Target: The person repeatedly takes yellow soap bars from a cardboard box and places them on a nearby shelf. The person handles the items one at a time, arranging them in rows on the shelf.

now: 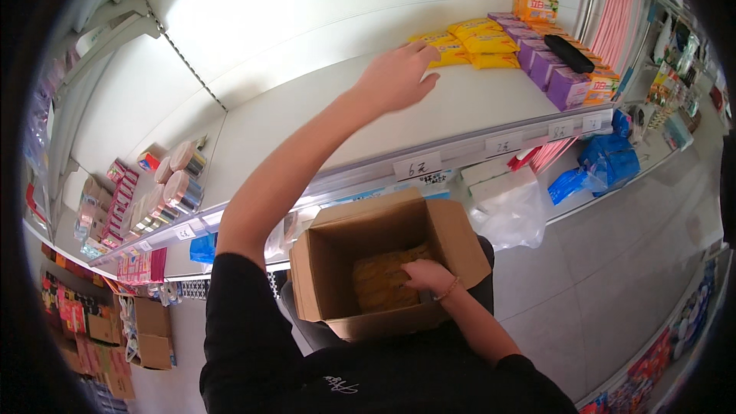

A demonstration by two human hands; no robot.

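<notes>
Wide bare stretch of white shelf (pixel 475 100) under and in front of our left hand (pixel 399 77); we see open passage there from the front edge. Yellow packets (pixel 479 42) block just beyond the fingertips, purple boxes (pixel 548 69) wall the right end, a black flat item (pixel 569 54) lying on them. Cardboard box (pixel 383 261) open at top, flaps spread; our right hand (pixel 425 276) sits inside over yellow packs (pixel 379 284), with room left above them. Tape rolls (pixel 176 180) crowd the far-left shelf.

Right hand's fingertips (pixel 410 271) hidden among yellow packets (pixel 379 284).
</notes>
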